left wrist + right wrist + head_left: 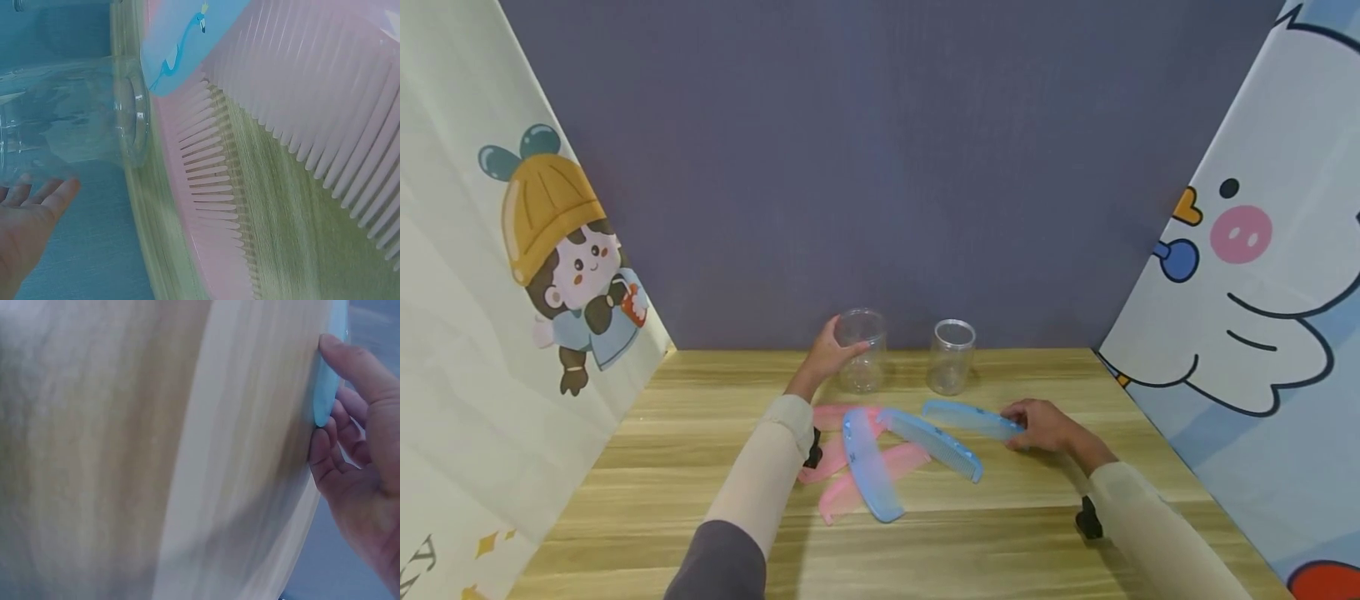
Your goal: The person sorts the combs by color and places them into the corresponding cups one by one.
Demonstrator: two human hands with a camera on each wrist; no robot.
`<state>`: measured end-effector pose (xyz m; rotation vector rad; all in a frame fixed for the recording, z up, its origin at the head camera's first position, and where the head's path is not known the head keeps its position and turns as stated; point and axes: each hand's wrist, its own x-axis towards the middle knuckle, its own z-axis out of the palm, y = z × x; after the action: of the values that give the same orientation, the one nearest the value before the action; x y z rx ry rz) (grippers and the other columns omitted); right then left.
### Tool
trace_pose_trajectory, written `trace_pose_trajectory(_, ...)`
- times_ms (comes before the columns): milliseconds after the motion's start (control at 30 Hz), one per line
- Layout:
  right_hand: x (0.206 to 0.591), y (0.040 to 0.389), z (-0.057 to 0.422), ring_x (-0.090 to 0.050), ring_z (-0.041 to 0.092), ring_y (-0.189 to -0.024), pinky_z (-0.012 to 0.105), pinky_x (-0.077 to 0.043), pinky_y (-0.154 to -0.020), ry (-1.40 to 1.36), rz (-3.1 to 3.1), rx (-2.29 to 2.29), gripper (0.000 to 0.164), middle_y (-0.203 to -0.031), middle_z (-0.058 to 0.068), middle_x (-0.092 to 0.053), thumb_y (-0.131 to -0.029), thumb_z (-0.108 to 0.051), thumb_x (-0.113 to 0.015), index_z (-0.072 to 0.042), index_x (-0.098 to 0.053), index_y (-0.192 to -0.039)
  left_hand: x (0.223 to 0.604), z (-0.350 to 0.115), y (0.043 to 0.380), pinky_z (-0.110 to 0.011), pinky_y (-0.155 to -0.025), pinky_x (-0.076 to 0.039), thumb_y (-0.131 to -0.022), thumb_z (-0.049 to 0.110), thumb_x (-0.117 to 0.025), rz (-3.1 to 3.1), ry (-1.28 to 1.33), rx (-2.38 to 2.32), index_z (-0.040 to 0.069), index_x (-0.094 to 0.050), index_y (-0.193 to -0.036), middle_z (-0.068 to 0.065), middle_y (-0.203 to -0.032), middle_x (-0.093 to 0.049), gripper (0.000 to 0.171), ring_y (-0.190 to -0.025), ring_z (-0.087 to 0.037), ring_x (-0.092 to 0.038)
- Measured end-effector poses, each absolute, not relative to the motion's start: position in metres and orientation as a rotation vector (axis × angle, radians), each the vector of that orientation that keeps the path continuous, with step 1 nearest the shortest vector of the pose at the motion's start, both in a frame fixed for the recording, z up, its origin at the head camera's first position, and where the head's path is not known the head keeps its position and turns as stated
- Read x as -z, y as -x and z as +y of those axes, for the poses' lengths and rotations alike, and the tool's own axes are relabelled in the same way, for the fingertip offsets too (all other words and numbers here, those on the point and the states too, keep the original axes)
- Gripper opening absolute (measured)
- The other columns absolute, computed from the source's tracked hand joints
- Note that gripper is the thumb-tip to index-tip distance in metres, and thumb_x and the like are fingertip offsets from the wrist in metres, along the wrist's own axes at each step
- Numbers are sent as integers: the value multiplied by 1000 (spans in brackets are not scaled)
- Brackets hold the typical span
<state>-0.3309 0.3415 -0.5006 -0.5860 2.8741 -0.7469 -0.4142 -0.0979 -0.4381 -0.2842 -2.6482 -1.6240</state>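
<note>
At the back of the table my left hand (829, 357) holds a clear jar (868, 373), thumb across its front. In the left wrist view its fingertips lie against the jar's wall. My right hand (1047, 427) pinches the right end of a blue comb (964, 416) low over the table; the right wrist view has the comb's tip (324, 397) between thumb and fingers. Two other blue combs, one in the middle (942, 444) and one at left (868, 471), lie overlapping several pink combs (910, 457) in front of the jars.
A second clear jar (951, 368) with a silvery rim stands upright to the right of the held one. Behind the wood-grain table (985, 542) rises a dark grey panel (880, 167). Cartoon-printed curtains flank it at left (460, 333) and right (1240, 333).
</note>
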Motion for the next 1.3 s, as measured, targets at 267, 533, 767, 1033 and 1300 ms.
trace_pose_trajectory(267,502,330,338,-64,14,-91,30,-55,-78,592,2940,703,54,-105,4,-72,-75,-26,-86,-2,-71,-121,439,-97,415,-55,-122,-32,-88,47,-78,-2633,297,1611,7,-17,-163,-18,-163,-33,104,-149,-41,-34)
trace_pose_trajectory(533,499,337,336,-64,20,-99,40,-56,-87,591,2934,662,54,-111,7,-70,-76,-28,-86,-5,-71,-122,442,-98,418,-55,-122,-33,-87,49,-78,-2624,292,1615,8,-19,-162,-17,-162,-35,104,-149,-40,-36)
trace_pose_trajectory(767,495,338,336,-65,26,-102,45,-55,-89,647,2916,655,58,-115,12,-71,-77,-28,-84,-2,-68,-127,441,-97,417,-55,-121,-33,-88,49,-78,-2639,297,1608,8,-18,-162,-16,-162,-35,104,-149,-40,-35)
trace_pose_trajectory(1033,494,335,342,-60,21,-101,39,-53,-87,550,2827,772,64,-115,10,-67,-80,-31,-85,-2,-63,-133,441,-97,416,-55,-121,-34,-88,49,-77,-2648,291,1602,9,-17,-163,-15,-162,-35,103,-149,-39,-35)
trace_pose_trajectory(1300,491,333,345,-64,26,-103,38,-54,-86,526,2816,816,66,-119,17,-69,-80,-26,-86,4,-60,-134,441,-97,416,-55,-122,-32,-88,50,-77,-2636,287,1608,9,-18,-163,-16,-163,-34,104,-150,-40,-34)
